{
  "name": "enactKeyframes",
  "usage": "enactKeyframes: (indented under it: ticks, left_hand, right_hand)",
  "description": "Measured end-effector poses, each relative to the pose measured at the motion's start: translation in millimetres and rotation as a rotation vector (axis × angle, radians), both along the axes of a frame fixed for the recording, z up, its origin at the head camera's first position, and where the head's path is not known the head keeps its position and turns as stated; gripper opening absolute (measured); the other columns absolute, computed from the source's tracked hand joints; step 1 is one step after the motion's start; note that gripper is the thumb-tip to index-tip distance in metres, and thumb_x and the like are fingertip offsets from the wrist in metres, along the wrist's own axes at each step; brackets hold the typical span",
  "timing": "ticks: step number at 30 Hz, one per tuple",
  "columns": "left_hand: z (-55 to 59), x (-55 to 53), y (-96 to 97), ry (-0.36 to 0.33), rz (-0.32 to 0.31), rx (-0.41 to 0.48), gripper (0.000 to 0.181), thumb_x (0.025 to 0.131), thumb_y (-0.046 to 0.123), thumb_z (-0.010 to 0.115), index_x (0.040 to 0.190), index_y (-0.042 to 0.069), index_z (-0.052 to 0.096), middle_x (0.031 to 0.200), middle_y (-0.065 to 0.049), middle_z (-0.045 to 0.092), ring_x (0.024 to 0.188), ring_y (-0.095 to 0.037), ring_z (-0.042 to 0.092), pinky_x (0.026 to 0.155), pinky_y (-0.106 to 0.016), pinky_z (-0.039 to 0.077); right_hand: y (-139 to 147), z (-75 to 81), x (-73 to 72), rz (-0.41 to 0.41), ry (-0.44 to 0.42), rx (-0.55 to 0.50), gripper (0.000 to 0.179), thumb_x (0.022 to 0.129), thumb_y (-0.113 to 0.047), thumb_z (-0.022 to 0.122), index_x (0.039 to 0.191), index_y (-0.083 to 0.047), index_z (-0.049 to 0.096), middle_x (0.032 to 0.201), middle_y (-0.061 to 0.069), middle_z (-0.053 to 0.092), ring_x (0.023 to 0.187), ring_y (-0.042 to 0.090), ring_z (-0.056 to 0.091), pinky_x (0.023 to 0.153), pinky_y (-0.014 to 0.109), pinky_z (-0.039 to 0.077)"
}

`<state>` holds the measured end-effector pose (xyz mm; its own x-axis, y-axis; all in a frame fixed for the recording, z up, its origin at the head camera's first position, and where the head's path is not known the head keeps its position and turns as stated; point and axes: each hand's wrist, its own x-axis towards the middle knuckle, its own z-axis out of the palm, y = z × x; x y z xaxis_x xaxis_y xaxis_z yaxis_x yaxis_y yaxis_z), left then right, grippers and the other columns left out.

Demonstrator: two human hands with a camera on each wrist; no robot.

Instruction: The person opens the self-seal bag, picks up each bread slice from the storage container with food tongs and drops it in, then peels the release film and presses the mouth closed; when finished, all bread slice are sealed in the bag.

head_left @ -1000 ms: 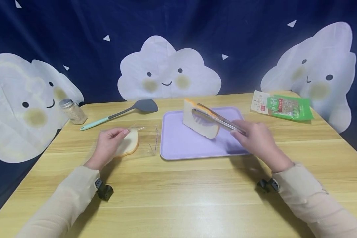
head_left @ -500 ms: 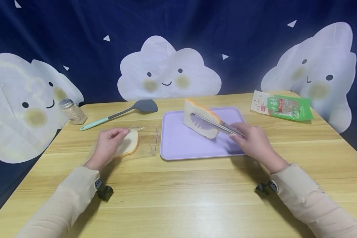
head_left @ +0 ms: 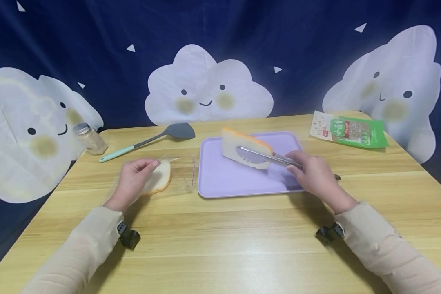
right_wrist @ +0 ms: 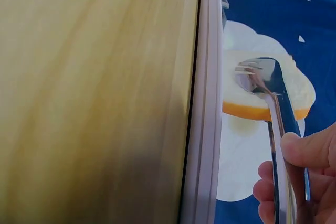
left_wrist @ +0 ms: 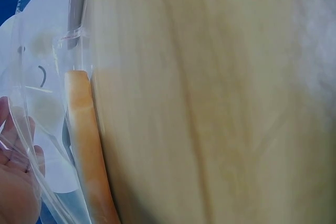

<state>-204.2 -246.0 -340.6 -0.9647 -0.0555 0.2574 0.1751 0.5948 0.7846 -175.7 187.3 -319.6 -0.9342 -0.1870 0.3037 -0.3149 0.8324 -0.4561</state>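
My left hand (head_left: 130,181) pinches the edge of a clear plastic bag (head_left: 183,177) on the table, left of the tray. Inside that bag lies a bread slice (head_left: 159,177), its brown crust (left_wrist: 86,140) facing the left wrist camera. My right hand (head_left: 317,175) grips metal tongs (head_left: 259,154) with thumb and fingers. Between the tongs' ends is another bread slice (head_left: 229,147), held tilted over the lilac tray (head_left: 214,179). From the right wrist, the tongs' slotted head (right_wrist: 257,77) lies against the slice's white face. Whether the slice's lower edge touches the tray, I cannot tell.
A grey spatula (head_left: 180,130) with a mint handle lies behind the bag. At the back left, a lidded jar (head_left: 92,141) lies tilted. A green and white seasoning packet (head_left: 356,131) is at the back right. A dark curtain (head_left: 297,41) hangs behind the table.
The slice in the tongs has tipped lower and shifted slightly left over the tray, as my right hand turned the tongs. My left hand has stayed in place on the bag.
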Motion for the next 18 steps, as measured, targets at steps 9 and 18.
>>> enactKeyframes:
  ticks: [9,18]
  left_hand:
    - [-0.2,0.8,0.3,-0.009,0.01,0.0,0.035,0.091,0.032,0.059,0.1,-0.001,0.069,0.1,-0.01,0.069,0.084,0.001,0.055,0.069,-0.013,0.044]
    - [0.5,0.3,-0.1,-0.022,0.008,-0.008,0.037,0.092,0.034,0.057,0.101,0.0,0.069,0.106,-0.016,0.067,0.087,-0.002,0.054,0.071,-0.014,0.043]
  right_hand:
    - [2.2,-0.7,-4.4,-0.025,-0.047,-0.034,0.026,0.084,-0.01,0.064,0.109,-0.004,0.061,0.07,0.01,0.058,0.063,0.026,0.049,0.059,0.038,0.037]
    - [6.1,3.0,-2.1,-0.041,-0.083,-0.042,0.028,0.086,-0.015,0.063,0.111,-0.005,0.059,0.068,0.009,0.056,0.063,0.025,0.049,0.057,0.036,0.037]
